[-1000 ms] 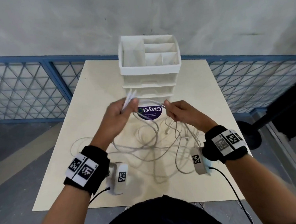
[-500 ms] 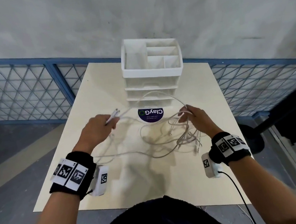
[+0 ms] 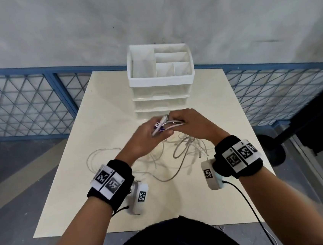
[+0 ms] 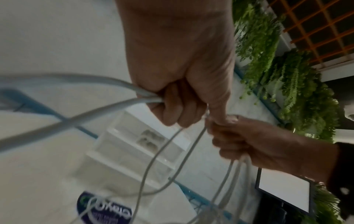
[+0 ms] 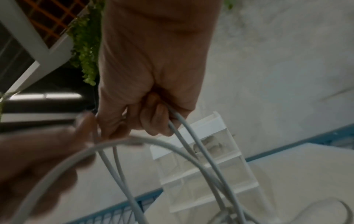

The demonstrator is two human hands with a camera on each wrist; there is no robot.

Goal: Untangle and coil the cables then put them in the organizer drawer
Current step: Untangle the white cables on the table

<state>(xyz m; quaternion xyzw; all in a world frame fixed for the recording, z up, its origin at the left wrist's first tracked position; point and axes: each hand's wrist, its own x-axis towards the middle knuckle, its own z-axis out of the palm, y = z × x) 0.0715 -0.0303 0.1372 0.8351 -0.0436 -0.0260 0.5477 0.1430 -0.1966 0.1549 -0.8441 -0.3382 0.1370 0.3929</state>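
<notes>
Filling the middle of the head view, the cream table (image 3: pixel 98 101) carries everything else. At its far edge, upper centre of the frame, stands the white organizer (image 3: pixel 161 82), its top tray split into open compartments above 3 stacked drawers, all of them pushed in. Below centre, a loose tangle of white cables (image 3: pixel 187 149) sprawls across the table between the 2 forearms, with loops trailing toward the lower left. Just in front of the organizer the 2 hands meet above the table, touching. The left hand (image 3: pixel 148 137) has its fingers curled round several strands of cable, and a connector end (image 3: pixel 162 120) sticks up from its grip. The right hand (image 3: pixel 191 124) is fisted on strands of the same bundle, which hang from it down to the tangle. A purple round sticker (image 4: pixel 103 210) lies on the table under the hands, mostly hidden in the head view. Both wrists wear black bands with square printed markers.
</notes>
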